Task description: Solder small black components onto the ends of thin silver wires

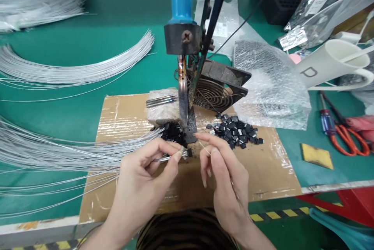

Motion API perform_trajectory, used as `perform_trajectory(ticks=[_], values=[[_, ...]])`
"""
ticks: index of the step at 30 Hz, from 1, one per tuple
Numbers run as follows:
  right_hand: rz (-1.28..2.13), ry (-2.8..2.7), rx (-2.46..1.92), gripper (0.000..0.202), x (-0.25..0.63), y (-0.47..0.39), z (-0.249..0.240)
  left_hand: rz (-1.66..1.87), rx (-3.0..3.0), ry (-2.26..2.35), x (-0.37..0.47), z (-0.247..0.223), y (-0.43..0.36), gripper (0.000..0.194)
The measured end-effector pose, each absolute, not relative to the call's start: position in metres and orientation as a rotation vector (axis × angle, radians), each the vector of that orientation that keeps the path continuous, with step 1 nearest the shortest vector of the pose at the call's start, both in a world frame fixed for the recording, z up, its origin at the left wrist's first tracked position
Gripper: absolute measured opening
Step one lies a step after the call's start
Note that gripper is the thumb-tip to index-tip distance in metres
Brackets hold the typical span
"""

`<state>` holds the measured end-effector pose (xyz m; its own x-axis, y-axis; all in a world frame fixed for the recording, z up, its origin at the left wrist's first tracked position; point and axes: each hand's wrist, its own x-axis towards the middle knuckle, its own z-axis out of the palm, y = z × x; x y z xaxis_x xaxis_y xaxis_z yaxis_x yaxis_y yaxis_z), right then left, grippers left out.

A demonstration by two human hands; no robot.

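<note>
Between the thumb and fingertips of my left hand is a grey wire, with a small black connector at its end. My right hand pinches a thin strand of solder wire, its tip pointing up and left. Just above both hands, a soldering iron with a blue handle hangs tip down in a black stand. A bundle of grey wires with black ends lies left of the tip. Small black connectors are heaped to the right.
Beneath the work lies a taped cardboard sheet. Behind the iron stands a black fan, with bubble wrap beside it. Farther right are a white mug, orange-handled scissors and a yellow sponge. Another wire bundle lies back left.
</note>
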<state>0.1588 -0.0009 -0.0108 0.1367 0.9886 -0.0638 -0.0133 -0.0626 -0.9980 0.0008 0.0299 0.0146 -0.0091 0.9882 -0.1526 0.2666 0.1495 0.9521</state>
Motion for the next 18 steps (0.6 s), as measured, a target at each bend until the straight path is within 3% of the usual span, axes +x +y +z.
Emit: perform_trajectory(ticks=[5,8,12,18], values=[[1.222,-1.247,-1.295,0.032,0.161,-0.001,-0.011,0.962,1.295,1.463,0.002,0.014,0.035,0.01],[1.145,-1.328,-1.384,0.01,0.164,0.002,-0.013,0.964,1.301,1.472,0.001,0.014,0.037,0.01],[1.022,-1.379,-1.404,0.026,0.167,0.008,-0.013,0.963,1.308,1.486,-0.001,0.012,0.041,0.009],[0.984,-1.283,-1.323,0.019,0.166,0.016,-0.007,0.966,1.337,1.507,0.0,0.015,0.05,0.009]])
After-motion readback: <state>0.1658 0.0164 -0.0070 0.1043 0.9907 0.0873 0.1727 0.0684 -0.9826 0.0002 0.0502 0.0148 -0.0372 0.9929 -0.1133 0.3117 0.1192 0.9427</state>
